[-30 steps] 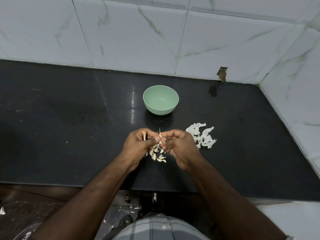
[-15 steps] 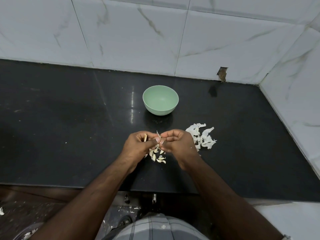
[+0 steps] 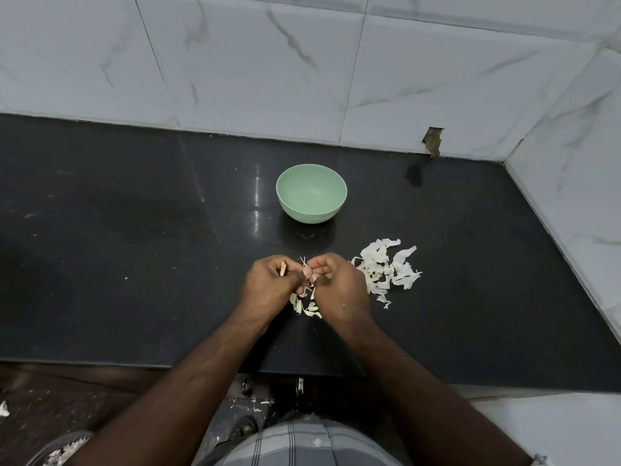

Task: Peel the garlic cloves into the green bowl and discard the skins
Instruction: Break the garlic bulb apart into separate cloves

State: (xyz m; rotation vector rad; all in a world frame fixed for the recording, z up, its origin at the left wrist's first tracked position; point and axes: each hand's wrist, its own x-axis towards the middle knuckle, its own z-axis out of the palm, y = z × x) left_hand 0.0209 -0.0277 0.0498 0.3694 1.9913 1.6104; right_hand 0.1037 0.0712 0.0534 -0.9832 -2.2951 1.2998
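Peeling in progress: both hands are working one garlic clove over the counter.

Compared with the frames from a second ago, the left hand (image 3: pixel 268 287) and right hand (image 3: pixel 336 287) are staying pressed together in nearly the same spot, and only the fingertips are shifting slightly; the clove is therefore judged to be still partly skinned. The left hand is curling round a pale garlic piece (image 3: pixel 283 268) whose tip is protruding above the fist. The right hand is pinching papery skin (image 3: pixel 303 262) at the point where the thumbs are meeting. Small scraps (image 3: pixel 307 306) are lying on the black counter (image 3: pixel 134 264) directly beneath the hands. A larger skin pile (image 3: pixel 386 269) is lying just beside the right hand. The green bowl (image 3: pixel 311 193) is standing upright, farther back and apart from the hands; its visible interior is showing no cloves.
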